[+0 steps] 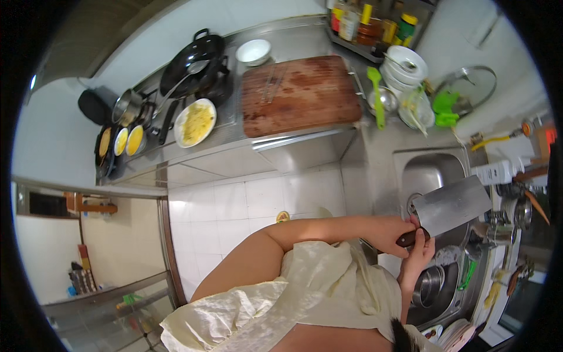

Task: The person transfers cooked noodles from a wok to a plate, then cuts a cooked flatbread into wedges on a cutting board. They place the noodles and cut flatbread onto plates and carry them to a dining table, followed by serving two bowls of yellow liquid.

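In my two hands is a Chinese cleaver [453,204] with a broad steel blade and a dark riveted handle. My left hand [389,235] reaches across my body and grips the handle from the left side. From below, my right hand [420,254] also holds the handle, its thumb and fingers around it. The blade points right and slightly up in the view, above a steel sink basin [431,169]. Beneath my hands, a second basin [440,303] contains a metal pot or bowl [429,286].
A wet wooden cutting board [303,94] bears a pair of chopsticks [273,83]. Left of it are a plate of yellow food [195,123] and a black wok [193,61]. A green spatula [376,97], stacked bowls [404,66] and a glass lid [468,86] fill the corner.
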The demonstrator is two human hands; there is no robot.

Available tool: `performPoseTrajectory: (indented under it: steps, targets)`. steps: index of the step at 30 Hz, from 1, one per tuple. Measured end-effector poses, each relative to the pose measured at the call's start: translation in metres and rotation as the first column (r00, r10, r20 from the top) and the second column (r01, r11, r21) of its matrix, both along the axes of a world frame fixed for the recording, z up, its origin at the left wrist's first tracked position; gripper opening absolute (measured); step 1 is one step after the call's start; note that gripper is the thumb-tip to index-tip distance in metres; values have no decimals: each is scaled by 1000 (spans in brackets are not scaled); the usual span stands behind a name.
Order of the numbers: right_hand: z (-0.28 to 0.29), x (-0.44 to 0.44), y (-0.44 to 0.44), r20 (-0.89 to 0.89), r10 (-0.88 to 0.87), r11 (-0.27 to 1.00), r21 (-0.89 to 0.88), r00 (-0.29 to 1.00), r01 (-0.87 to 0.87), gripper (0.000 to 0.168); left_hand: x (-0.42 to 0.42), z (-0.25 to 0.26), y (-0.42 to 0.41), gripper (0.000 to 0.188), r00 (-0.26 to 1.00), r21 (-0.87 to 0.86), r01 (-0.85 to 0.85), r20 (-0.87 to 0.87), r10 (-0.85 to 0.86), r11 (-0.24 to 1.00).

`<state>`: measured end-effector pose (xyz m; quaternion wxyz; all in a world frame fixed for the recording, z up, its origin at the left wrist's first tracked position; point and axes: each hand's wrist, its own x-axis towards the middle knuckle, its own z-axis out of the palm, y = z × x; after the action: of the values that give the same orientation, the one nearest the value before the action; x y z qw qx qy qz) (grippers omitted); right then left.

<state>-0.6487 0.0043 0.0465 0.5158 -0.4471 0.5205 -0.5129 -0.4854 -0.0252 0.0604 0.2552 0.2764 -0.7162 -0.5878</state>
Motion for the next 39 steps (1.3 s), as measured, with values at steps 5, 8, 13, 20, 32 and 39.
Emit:
performPoseTrajectory:
  steps: [5,8,13,20,32,39]
  targets:
    - [11,63,-5,-105,196,980,-26,975,-200,13,142,-11,48,44,983,226,-186,49,180,956]
    - [9,118,-25,-466,186,973,-37,865,-229,10,234,-47,103,35,852,512,-475,64,520,716]
    - [-29,236,-89,-828,-121,880,-345,548,-327,30,363,-77,197,29,181,604,-797,234,955,3]
    - [-74,333,-149,-964,-197,884,-253,176,-394,30,486,-101,211,41,-285,565,-738,237,929,-370]
    - [-93,372,-170,-919,-310,780,-392,244,-488,24,535,-136,153,30,-433,601,-690,101,896,-402]
    - [-106,423,-89,-688,442,533,-314,575,-786,9,505,-145,205,27,-485,598,-667,103,868,-444]
